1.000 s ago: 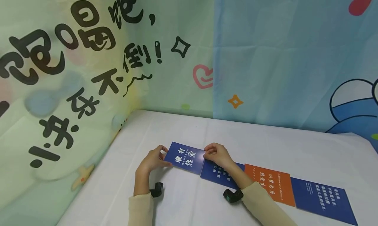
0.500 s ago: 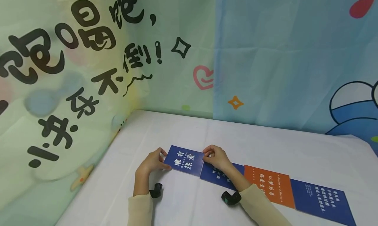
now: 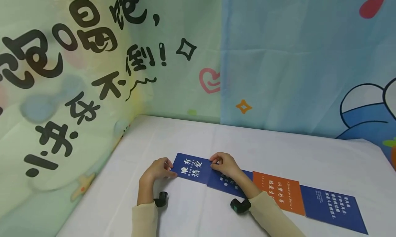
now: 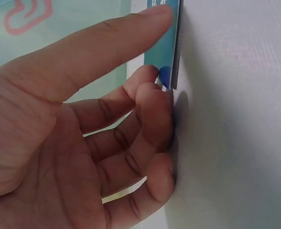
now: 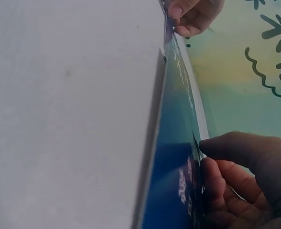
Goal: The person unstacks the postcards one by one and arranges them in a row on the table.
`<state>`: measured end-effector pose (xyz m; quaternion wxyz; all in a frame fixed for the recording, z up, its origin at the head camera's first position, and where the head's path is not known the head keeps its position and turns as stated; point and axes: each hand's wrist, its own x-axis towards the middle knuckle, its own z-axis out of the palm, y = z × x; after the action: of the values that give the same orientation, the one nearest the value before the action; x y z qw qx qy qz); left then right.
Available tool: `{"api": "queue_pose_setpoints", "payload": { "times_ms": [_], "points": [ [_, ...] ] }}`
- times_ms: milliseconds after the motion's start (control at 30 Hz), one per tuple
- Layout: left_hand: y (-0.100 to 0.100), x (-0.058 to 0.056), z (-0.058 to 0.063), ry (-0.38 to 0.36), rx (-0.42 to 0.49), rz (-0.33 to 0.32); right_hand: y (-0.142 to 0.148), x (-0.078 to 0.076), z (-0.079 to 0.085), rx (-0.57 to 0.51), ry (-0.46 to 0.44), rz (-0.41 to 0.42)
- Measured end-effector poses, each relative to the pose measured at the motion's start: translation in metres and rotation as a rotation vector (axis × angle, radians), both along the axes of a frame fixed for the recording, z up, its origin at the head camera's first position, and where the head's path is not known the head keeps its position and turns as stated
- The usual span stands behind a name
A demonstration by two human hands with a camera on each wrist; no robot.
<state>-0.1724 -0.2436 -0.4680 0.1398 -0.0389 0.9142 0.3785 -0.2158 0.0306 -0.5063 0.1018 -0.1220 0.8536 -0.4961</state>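
Note:
A blue card with large white characters point(image 3: 191, 169) lies at the left end of a row on the table. My left hand point(image 3: 159, 169) holds its left edge; in the left wrist view the thumb point(image 4: 145, 26) lies on the card's face and the other fingers curl by its edge. At the card's far right corner, my right hand point(image 3: 225, 164) pinches the edge between thumb and fingers. Its forearm crosses above a second blue card point(image 3: 221, 181), whose left edge meets the first card. The right wrist view shows both hands at the cards.
Further right in the row lie an orange card point(image 3: 289, 195) and another blue card point(image 3: 334, 209). They rest on a white-covered table point(image 3: 185, 213). Printed cloth backdrops point(image 3: 278, 58) stand behind and to the left. Each wrist wears a small black camera point(image 3: 240, 206).
The leftmost blue card has tipped down slightly at its far edge, and both hands have come a little lower with it. The whole head view has shifted slightly.

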Motion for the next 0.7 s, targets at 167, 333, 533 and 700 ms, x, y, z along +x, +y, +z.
{"api": "queue_pose_setpoints", "payload": {
  "times_ms": [167, 333, 533, 700],
  "points": [
    [-0.001, -0.003, -0.001, -0.012, -0.018, 0.001, -0.001, -0.001, -0.001, -0.019, -0.015, -0.010],
    [-0.001, -0.006, -0.002, -0.027, -0.046, 0.013, 0.001, -0.001, -0.003, -0.042, -0.022, -0.002],
    [0.000, -0.006, -0.003, -0.026, -0.041, 0.022, 0.006, 0.001, -0.003, -0.113, -0.003, 0.030],
    [0.001, -0.006, -0.004, 0.037, -0.032, 0.057, 0.012, 0.003, 0.000, -0.204, -0.030, 0.013]
  ]
}}
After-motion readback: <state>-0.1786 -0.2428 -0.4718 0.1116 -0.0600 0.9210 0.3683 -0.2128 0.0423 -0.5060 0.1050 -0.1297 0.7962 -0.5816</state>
